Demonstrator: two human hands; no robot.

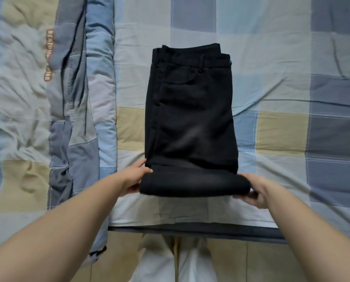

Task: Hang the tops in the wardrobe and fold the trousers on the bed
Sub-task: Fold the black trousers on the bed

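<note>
A pair of black trousers [192,119] lies folded lengthwise on the checked bed sheet [282,129], waistband at the far end. Its near end is turned up into a thick fold. My left hand [134,178] grips the left end of that fold, thumb on top and fingers under it. My right hand [255,190] grips the right end the same way. No tops are in view.
A rumpled patchwork quilt [76,98] lies bunched along the left of the bed. The bed's near edge [190,228] runs just below my hands, with a tiled floor [231,261] and my light trousers beneath.
</note>
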